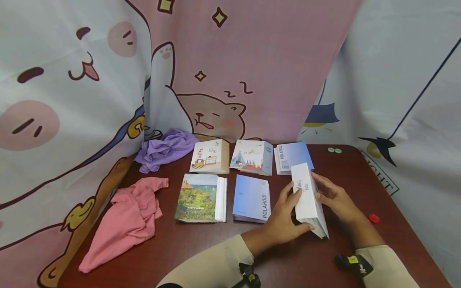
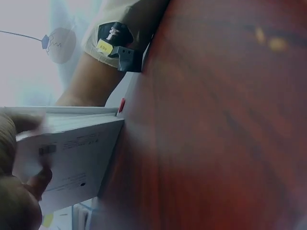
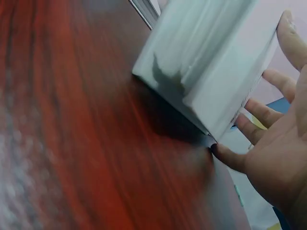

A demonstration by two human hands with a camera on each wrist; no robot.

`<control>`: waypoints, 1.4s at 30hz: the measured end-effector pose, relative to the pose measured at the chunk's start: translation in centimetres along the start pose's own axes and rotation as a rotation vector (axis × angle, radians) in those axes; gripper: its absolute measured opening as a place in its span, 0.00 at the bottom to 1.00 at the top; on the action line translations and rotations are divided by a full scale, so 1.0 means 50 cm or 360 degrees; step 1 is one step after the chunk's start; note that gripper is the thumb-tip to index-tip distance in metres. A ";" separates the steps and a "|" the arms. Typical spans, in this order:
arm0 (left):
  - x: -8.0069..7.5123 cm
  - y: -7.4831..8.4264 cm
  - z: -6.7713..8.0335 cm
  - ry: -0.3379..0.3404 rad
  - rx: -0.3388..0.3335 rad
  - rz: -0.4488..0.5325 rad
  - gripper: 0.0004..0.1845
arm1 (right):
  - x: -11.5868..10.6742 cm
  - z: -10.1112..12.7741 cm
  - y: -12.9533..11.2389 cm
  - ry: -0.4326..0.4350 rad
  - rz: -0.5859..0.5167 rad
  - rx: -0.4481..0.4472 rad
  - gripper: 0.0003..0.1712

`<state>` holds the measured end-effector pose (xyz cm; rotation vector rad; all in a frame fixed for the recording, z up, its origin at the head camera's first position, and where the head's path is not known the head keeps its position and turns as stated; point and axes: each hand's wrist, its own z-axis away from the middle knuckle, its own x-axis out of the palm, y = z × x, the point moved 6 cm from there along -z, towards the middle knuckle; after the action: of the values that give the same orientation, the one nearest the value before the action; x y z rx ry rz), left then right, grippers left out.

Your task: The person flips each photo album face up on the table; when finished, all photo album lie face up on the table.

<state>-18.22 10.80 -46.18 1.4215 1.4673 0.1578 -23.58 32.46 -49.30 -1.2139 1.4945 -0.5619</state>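
A white photo album [image 1: 306,195] stands raised on the table's right side, its lettered narrow side facing up and its pages slightly fanned at the lower end. My left hand [image 1: 282,218] holds it from the left, fingers along the side and thumb at the near end. From the right, my right hand [image 1: 335,200] holds it with fingertips at the cover's edge. A barcode and small print mark the album's cover [image 2: 72,163] in the left wrist view. The right wrist view shows spread fingers of the right hand [image 3: 273,129] at the edge of the album [image 3: 206,62].
Behind lie two illustrated albums [image 1: 204,162] [image 1: 248,154] and a blue Polaroid album [image 1: 297,154]. Nearer are a landscape photo album [image 1: 197,198] and another Polaroid album [image 1: 248,196]. Pink cloth [image 1: 129,216] and purple cloth [image 1: 165,148] lie left; a red button [image 1: 374,218] and green buttons [image 1: 334,150] right.
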 end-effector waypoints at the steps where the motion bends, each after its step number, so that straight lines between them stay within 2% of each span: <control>1: -0.002 -0.002 0.000 -0.0005 -0.0016 -0.0002 0.57 | 0.001 0.000 0.001 0.0006 0.0039 0.0007 0.42; 8: 0.000 -0.017 0.004 -0.0011 -0.0177 -0.0102 0.47 | 0.003 0.003 0.008 -0.0016 0.0321 0.0148 0.42; 14: 0.008 -0.023 0.009 -0.0073 -0.0290 -0.0188 0.46 | -0.001 0.003 0.019 -0.0041 0.0363 0.0256 0.44; 18: 0.018 -0.035 0.013 -0.0081 -0.0285 -0.0205 0.44 | 0.001 0.002 0.026 -0.0068 0.0437 0.0319 0.45; 21: 0.033 -0.058 0.013 -0.0030 -0.0215 -0.0250 0.42 | 0.003 0.002 0.031 -0.0092 0.0529 0.0351 0.47; 25: 0.040 -0.072 0.012 -0.0017 -0.0229 -0.0279 0.43 | 0.005 0.003 0.032 -0.0094 0.0613 0.0369 0.48; 28: 0.028 -0.060 0.013 -0.0058 -0.0317 -0.0253 0.43 | 0.007 0.002 0.031 -0.0087 0.0624 0.0363 0.48; 33: 0.025 -0.061 0.014 -0.0065 -0.0329 -0.0231 0.40 | 0.012 0.001 0.029 -0.0083 0.0628 0.0353 0.47; 36: 0.037 -0.081 0.008 -0.0051 -0.0302 -0.0312 0.38 | 0.013 0.000 0.025 -0.0080 0.0625 0.0340 0.47; 37: 0.030 -0.074 0.005 -0.0068 -0.0331 -0.0290 0.39 | 0.013 -0.001 0.023 -0.0081 0.0625 0.0335 0.46; 40: 0.026 -0.071 -0.008 -0.0077 -0.0307 -0.0332 0.38 | 0.009 -0.002 0.019 -0.0090 0.0631 0.0318 0.46; 42: 0.009 -0.050 -0.018 -0.0122 -0.0350 -0.0326 0.38 | 0.002 -0.005 0.017 -0.0092 0.0620 0.0304 0.45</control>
<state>-20.42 10.91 -47.76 1.0832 1.4741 0.1305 -24.14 32.62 -49.99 -0.7596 1.5389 -0.3916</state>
